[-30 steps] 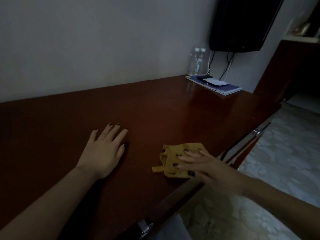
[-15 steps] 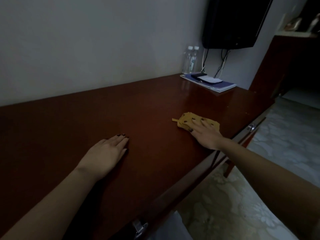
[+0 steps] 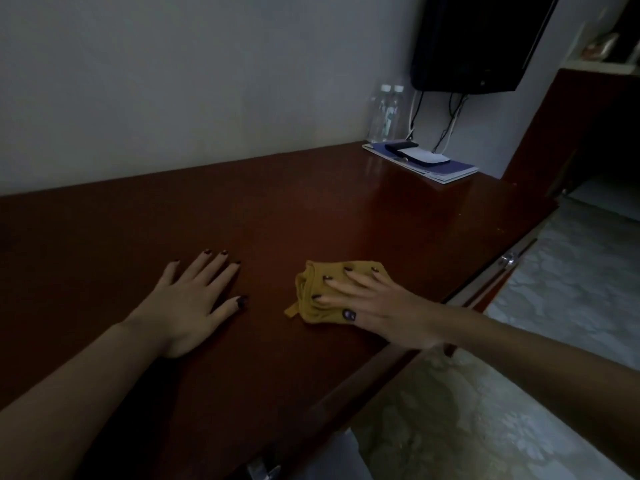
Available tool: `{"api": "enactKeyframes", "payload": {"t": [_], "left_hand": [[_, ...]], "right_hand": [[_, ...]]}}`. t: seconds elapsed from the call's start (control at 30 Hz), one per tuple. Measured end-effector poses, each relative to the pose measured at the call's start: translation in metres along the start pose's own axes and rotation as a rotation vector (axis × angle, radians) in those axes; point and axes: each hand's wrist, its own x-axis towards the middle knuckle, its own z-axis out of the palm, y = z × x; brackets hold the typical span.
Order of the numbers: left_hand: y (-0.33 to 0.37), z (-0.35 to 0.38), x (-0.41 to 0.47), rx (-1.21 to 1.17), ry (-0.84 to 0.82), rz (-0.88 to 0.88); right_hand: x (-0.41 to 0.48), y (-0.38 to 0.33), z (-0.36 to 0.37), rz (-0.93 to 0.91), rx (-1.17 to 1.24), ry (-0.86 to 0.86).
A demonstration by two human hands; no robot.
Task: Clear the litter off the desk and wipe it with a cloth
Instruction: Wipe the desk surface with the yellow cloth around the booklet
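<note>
you have one view only, from the camera on your head, wide-angle, looking forward and down along the tabletop. it sits close over the near edge, so your forearms enter from the bottom corners and your hands lie near the middle of the frame. it faces the wall at a slant, with the tabletop running away to the upper right, and the floor shows at lower right.
</note>
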Motion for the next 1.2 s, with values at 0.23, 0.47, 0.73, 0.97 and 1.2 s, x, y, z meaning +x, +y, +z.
{"api": "enactKeyframes", "payload": {"t": [0.23,0.47,0.73,0.97,1.2], "left_hand": [[-0.006,0.008,0.001,-0.189,0.115,0.025],[-0.009,0.012,0.005,-0.302,0.141,0.048],[-0.005,0.008,0.004,-0.329,0.126,0.049],[-0.004,0.009,0.004,-0.294,0.128,0.024],[-0.007,0.014,0.006,-0.236,0.109,0.007]], "right_hand": [[0.110,0.063,-0.040,0.263,-0.016,0.102],[0.170,0.071,-0.054,0.579,0.030,0.213],[0.113,0.036,-0.040,0.213,-0.048,0.026],[0.054,-0.022,-0.009,-0.146,-0.132,-0.074],[0.074,-0.020,-0.017,-0.126,-0.047,-0.056]]}}
